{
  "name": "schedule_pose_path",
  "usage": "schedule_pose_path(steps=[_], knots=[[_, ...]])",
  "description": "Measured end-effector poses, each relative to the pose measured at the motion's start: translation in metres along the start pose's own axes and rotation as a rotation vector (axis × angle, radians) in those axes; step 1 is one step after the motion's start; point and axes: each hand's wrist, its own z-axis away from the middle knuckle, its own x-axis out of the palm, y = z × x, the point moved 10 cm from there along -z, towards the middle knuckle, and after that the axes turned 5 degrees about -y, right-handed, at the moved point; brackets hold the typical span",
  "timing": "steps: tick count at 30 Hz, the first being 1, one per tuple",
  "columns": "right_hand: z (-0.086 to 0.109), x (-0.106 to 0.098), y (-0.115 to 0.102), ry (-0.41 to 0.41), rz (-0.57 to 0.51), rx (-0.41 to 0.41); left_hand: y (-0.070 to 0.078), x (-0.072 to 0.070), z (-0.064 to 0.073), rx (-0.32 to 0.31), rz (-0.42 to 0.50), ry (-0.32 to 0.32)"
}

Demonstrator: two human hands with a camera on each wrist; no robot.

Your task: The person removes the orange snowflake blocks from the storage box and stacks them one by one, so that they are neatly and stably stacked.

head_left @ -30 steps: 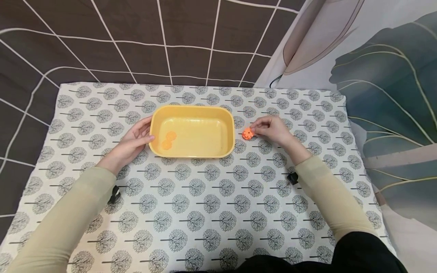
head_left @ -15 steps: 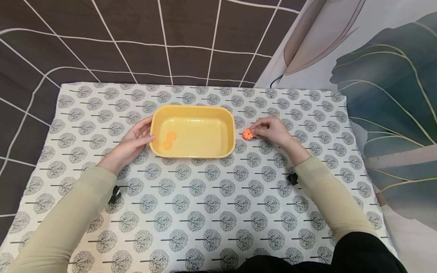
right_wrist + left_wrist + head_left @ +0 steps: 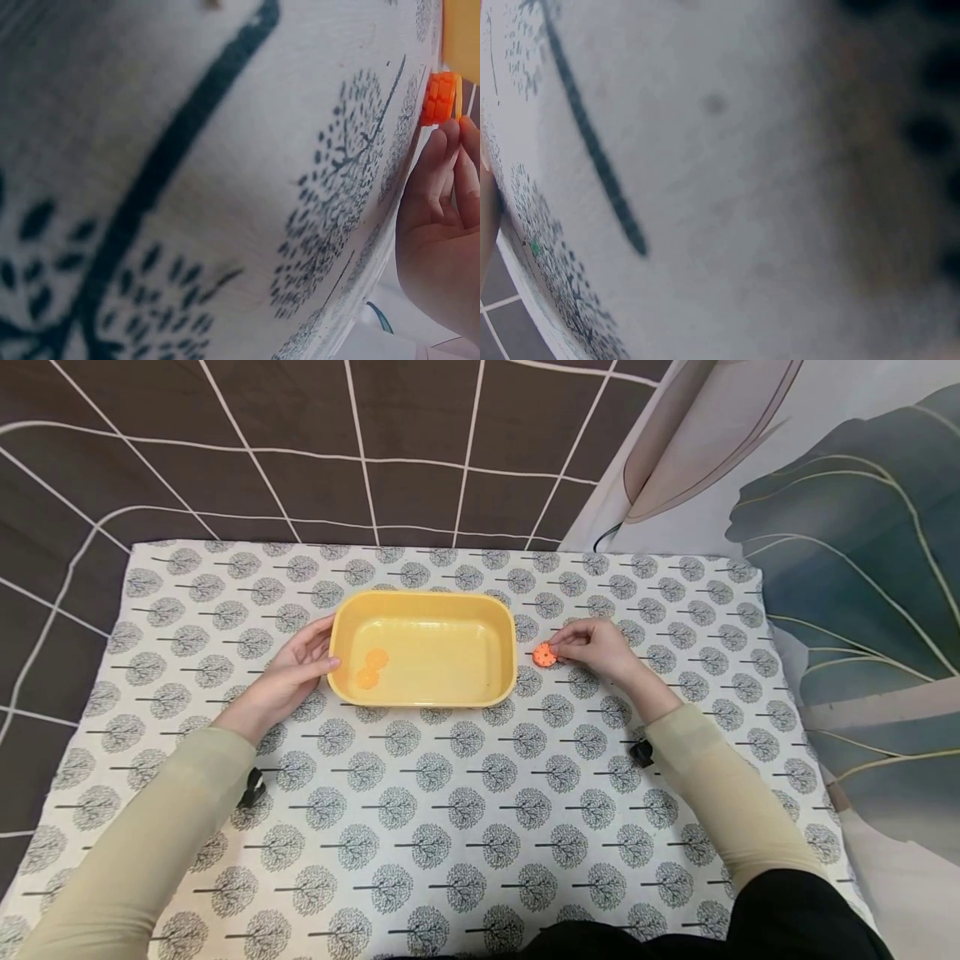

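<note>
A yellow rectangular basin (image 3: 423, 695) stands on the tablecloth. My left hand (image 3: 288, 672) holds its left end, thumb on the rim and fingers along the outer wall. Inside, on the left of the floor, lie flat round orange pieces (image 3: 377, 658), overlapping. To the right of the basin, my right hand (image 3: 596, 646) pinches an orange notched disc (image 3: 543, 654) between thumb and fingertips. The right wrist view shows a short ridged orange stack (image 3: 436, 98) on the cloth, with a thin disc (image 3: 458, 96) at its top by the fingertips (image 3: 450, 129). The left wrist view shows mostly cloth.
The table carries a white tree-print cloth (image 3: 465, 810). Behind it hangs a dark cloth with a white grid (image 3: 300, 452). A patterned curtain (image 3: 862, 568) borders the right side. A black wrist device (image 3: 252, 787) sits under the left cuff, another (image 3: 642, 752) under the right.
</note>
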Motion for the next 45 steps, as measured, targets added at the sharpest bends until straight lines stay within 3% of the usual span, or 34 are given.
schedule_pose_path(steps=[15,25,36,45], knots=[[0.002,0.001,0.004,-0.004,-0.071,0.024,0.0,0.001,0.002,0.007,0.011,0.003],[0.002,-0.004,-0.003,-0.014,-0.019,0.006,0.0,0.002,0.001,0.0,0.028,-0.002],[0.0,-0.006,-0.036,0.007,-0.004,-0.077,-0.002,0.0,0.0,-0.006,0.041,-0.006],[-0.008,0.011,-0.075,-0.021,-0.023,-0.162,0.0,0.0,0.0,-0.007,0.041,-0.003]])
